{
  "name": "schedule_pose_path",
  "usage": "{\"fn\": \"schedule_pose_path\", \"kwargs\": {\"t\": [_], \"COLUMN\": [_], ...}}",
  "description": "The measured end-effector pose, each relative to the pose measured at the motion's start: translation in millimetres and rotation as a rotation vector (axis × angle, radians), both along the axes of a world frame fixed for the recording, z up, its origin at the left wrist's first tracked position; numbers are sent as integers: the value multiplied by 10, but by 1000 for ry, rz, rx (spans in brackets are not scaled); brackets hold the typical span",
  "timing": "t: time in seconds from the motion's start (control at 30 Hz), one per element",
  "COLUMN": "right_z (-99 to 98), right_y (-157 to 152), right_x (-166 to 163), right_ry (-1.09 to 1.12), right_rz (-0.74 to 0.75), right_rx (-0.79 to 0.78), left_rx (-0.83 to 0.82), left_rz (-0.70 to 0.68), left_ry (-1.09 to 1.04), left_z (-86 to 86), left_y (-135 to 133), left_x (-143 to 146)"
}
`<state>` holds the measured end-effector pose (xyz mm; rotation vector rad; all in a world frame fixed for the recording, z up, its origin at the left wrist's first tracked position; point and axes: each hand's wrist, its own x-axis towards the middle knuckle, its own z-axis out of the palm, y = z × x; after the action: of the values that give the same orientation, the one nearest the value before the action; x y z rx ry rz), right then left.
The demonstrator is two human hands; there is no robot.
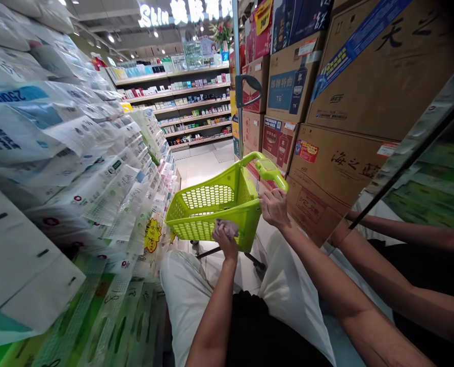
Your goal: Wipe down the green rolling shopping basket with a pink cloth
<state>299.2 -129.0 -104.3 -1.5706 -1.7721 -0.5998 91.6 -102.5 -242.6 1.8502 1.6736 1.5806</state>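
Nearest the camera, at the bottom of the frame, the person sits or crouches in light trousers with both forearms reaching toward centre frame.

The left hand (224, 239) is closed on a small grey cloth (227, 227), its fingers curled around the cloth and pressing it against the near wall of the green basket (211, 204), just below the rim. The right hand (274, 206) grips the basket's near right corner below the handle (267, 168), fingers wrapped over the rim, holding the basket tilted with its open side toward the left of the frame.

The basket sits at centre frame on a wheeled frame, between stacked tissue packs (58, 168) at left and cartons (326, 153) at right.

Judged from this position, the step in hand is wiping the near wall. To do it well:
- Keep the right hand firm so that the basket does not roll or swing.
- Keep the cloth flat and work along the mesh, since the perforations are likely to snag loose folds.
- Turn the basket with the right hand instead of overreaching with the left.

At the right edge, a second person's arm (402, 232) lies near the cartons, apart from the basket. Farther back, at upper centre, the aisle floor leads to lit shelves (188, 102) of small goods.
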Motion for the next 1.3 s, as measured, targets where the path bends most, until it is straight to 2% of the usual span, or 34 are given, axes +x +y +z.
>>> {"fn": "schedule_pose_path", "kwargs": {"t": [0.1,0.17,0.33,0.4,0.47,0.57,0.63,0.73,0.8,0.87,0.93,1.07,1.13,1.17,1.23,1.3], "right_z": [0,5,20,19,17,20,25,29,26,21,17,20,24,25,25,21], "right_y": [-7,-15,-34,-34,-32,-32,-38,-49,-51,-45,-38,-40,-45,-46,-46,-42], "right_x": [6,6,0,-2,-1,4,8,8,5,1,-2,0,5,8,11,13], "right_ry": [2,0,-11,-14,-12,-8,-8,-15,-24,-30,-31,-42,-47,-47,-44,-39], "right_rz": [-12,-14,-15,-18,-23,-28,-27,-30,-37,-45,-51,-61,-66,-68,-69,-68], "right_rx": [-6,-12,0,13,14,-6,-9,9,24,33,33,20,19,18,14,10], "left_rx": [77,80,50,86,148,196,156,50,13,23,85,274,263,224,97,-58], "left_rz": [-112,-139,-253,-273,-263,-249,-224,-194,-241,-277,-249,-183,-170,-175,-221,-298], "left_ry": [74,140,292,299,264,249,298,395,442,438,368,213,218,236,265,215], "left_z": [126,126,-211,-238,-112,174,239,42,-159,-260,-187,276,413,416,291,57], "left_y": [-11,-26,-194,-225,-194,-97,-80,-188,-290,-340,-309,-123,-85,-98,-179,-292], "left_x": [234,326,205,156,186,316,360,278,180,126,152,326,362,352,288,206]}}
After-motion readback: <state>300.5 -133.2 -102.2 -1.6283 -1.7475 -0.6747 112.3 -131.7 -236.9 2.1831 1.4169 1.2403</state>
